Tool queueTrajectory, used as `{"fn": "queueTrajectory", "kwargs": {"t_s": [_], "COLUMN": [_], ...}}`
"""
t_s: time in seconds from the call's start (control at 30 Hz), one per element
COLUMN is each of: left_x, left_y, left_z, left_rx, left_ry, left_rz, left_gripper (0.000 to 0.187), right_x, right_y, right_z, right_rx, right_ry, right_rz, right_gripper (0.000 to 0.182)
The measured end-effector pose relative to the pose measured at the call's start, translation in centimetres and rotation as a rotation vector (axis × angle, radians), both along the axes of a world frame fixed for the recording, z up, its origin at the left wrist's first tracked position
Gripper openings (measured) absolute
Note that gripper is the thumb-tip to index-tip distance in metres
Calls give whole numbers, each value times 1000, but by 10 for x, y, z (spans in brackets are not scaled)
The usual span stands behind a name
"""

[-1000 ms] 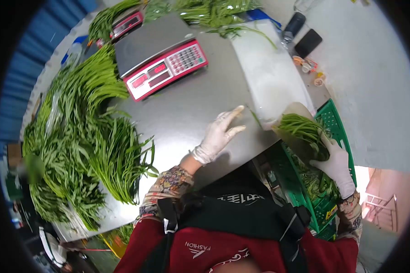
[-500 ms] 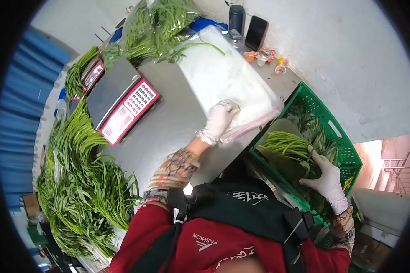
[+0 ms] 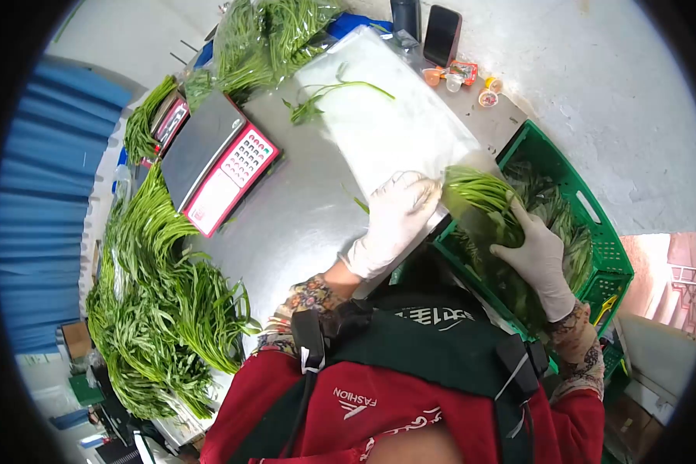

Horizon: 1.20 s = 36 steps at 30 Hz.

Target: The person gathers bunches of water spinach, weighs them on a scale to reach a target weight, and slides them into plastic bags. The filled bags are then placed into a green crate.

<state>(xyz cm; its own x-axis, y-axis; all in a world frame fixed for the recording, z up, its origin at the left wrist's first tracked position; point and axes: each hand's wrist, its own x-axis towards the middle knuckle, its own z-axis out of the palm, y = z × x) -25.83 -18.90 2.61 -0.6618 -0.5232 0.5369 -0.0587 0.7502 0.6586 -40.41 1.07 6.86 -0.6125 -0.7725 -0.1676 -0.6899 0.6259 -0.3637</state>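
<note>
My right hand [image 3: 540,259], in a white glove, is wrapped round a bunch of long-stemmed leafy greens [image 3: 479,192] in a clear plastic bag, above the near end of a green crate [image 3: 576,189]. The cut stems point up and left. My left hand [image 3: 398,220], also gloved, is closed, its fingertips pinched at the bag's edge beside the stem ends; the exact grip is partly hidden. Just beyond it lies a stack of flat clear plastic bags [image 3: 394,124] on the metal table [image 3: 286,201]. A loose green sprig [image 3: 348,87] rests on the stack.
A red-and-grey scale [image 3: 220,170] stands at the left of the table. A large heap of greens [image 3: 162,325] covers the left edge, and bagged greens [image 3: 267,42] lie at the back. A phone [image 3: 442,35] and small snack cups [image 3: 460,76] are by the wall.
My left hand has moved right from the bag stack to the bagged greens. My right hand has lifted the bunch slightly up and left towards it. The view has shifted a little.
</note>
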Motion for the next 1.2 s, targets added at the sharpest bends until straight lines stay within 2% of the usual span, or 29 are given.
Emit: {"fn": "queueTrajectory", "kwargs": {"t_s": [0.07,0.1,0.13,0.2,0.23,0.27,0.33,0.37,0.4,0.47,0.53,0.57,0.6,0.63,0.67,0.7,0.77,0.8,0.83,0.87,0.93,0.97,1.0,1.07,1.1,1.13,1.17,1.2], "left_x": [-13,-15,-14,-11,-24,-26,-22,-16,-16,-9,7,20,32,34,32,30,16,15,21,32,42,49,60,75,82,89,93,106], "left_y": [9,22,29,41,29,8,28,42,53,45,23,10,13,3,2,0,34,56,66,66,63,58,49,48,54,62,78,87], "left_z": [-12,-15,-9,4,-16,-15,-1,18,14,17,26,29,29,8,-7,-23,-40,-54,-44,-63,-89,-71,-38,-22,-30,-40,-57,-64], "left_rx": [57,-103,-179,-690,-184,17,-178,-225,-442,-227,-159,39,42,289,561,834,1425,1712,1717,1753,1519,1399,1286,1221,1272,1323,1546,1497], "left_ry": [31,-56,39,-158,-124,100,28,-289,-278,-95,150,226,402,548,580,641,519,486,439,361,407,369,327,294,306,316,427,349], "left_rz": [52,75,-122,144,244,171,-131,-362,-618,-476,-291,-266,37,164,193,235,112,-52,-49,-173,-43,-53,-57,-52,-43,-37,-71,-39], "left_gripper": [10,9,7,5,8,10,10,10,10,15,19,25,35,41,46,51,60,60,61,61,61,61,61,60,59,58,51,49], "right_x": [7,9,13,20,22,25,25,19,5,10,19,23,24,26,29,32,45,50,52,52,55,65,74,90,102,106,108,109], "right_y": [-9,-13,-19,-25,-26,-28,-38,-43,-38,-51,-57,-61,-63,-65,-68,-77,-89,-95,-99,-103,-110,-108,-106,-105,-105,-116,-124,-132], "right_z": [-1,-6,-7,-7,-10,-12,-15,-39,-65,-60,-26,-11,-9,-8,-6,-2,-10,-13,-13,-12,-12,14,20,32,42,17,4,-9], "right_rx": [-28,-126,-96,-127,-97,-108,-139,-346,-280,-510,-441,-404,-551,-700,-849,-942,-571,-386,-321,-255,-111,-146,-326,-712,-605,-678,-410,-144], "right_ry": [28,29,6,11,25,-3,-50,25,-49,-59,-187,-250,-244,-241,-239,-25,-117,-156,-179,-199,-243,-266,-197,-56,-59,-36,-39,-37], "right_rz": [31,75,81,137,144,148,159,180,169,175,59,4,8,12,16,85,82,82,102,124,160,152,223,356,367,431,487,536], "right_gripper": [86,84,83,82,81,79,73,65,61,63,64,65,66,67,69,75,77,78,77,77,76,74,74,75,74,71,72,74]}}
